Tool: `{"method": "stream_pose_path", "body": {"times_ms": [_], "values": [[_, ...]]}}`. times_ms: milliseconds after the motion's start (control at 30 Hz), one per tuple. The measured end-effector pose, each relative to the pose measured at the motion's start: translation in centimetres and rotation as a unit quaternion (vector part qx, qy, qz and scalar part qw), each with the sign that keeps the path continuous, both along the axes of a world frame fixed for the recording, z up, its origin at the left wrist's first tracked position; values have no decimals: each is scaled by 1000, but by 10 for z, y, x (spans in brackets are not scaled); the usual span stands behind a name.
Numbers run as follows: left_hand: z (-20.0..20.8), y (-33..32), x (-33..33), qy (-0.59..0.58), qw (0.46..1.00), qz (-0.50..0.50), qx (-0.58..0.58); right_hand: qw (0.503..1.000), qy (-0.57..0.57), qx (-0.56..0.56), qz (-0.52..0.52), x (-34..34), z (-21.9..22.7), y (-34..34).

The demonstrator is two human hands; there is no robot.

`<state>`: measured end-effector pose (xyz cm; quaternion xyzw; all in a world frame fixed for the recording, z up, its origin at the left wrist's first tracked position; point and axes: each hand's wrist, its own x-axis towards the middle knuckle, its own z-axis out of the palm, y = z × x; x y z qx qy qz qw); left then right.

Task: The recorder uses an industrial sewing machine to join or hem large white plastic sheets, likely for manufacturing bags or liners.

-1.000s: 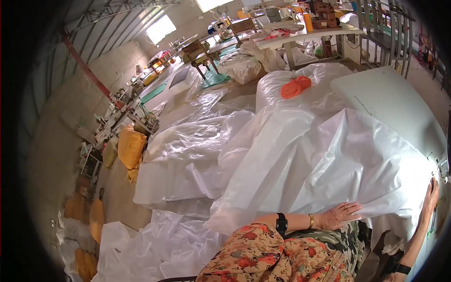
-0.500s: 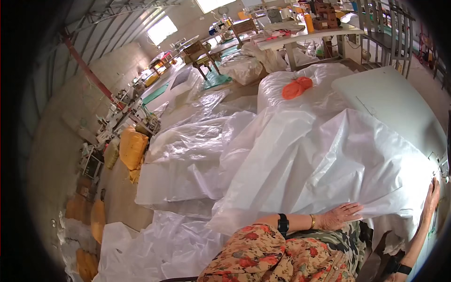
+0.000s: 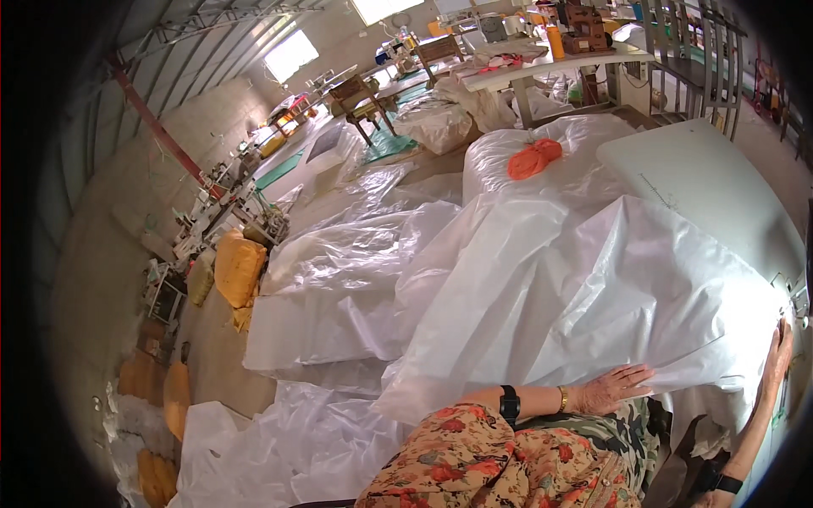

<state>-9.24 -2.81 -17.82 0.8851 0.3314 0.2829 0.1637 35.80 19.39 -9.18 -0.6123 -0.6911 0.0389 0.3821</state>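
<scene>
A large sheet of white, translucent plastic (image 3: 508,305) spreads in folds in front of me and over the work table at the right. My left hand (image 3: 611,391) lies flat on its near edge, fingers stretched out and close together. Beside the brightly lit right end of the sheet is my right hand (image 3: 777,360), its fingers stretched forward against the plastic. Their tips come close to a small metal machine part (image 3: 799,296), blurred by glare at the picture's rim. What lies under that hand is hidden.
The pale tabletop (image 3: 703,169) stretches away at the right. A red-orange bundle (image 3: 533,158) rests on more plastic. Further sheeting (image 3: 288,449) covers the floor at my left, near yellow sacks (image 3: 239,269). Farther off are a bench (image 3: 360,95), a table (image 3: 584,59) and a metal-barred chair (image 3: 699,72).
</scene>
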Motion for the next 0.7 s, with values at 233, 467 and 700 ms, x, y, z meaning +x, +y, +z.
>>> {"method": "stream_pose_path", "body": {"times_ms": [233, 467, 700], "values": [[-3, 0, 1, -4, 1000, 5, -8, 1000, -15, 14, -5, -3, 1, -1], [-1, 0, 0, 2, 1000, 0, -11, 1000, 25, -6, 11, -6, 4, -3], [-1, -1, 1, -4, 1000, 1, -17, 1000, 16, 0, 2, -7, 5, -4]]}}
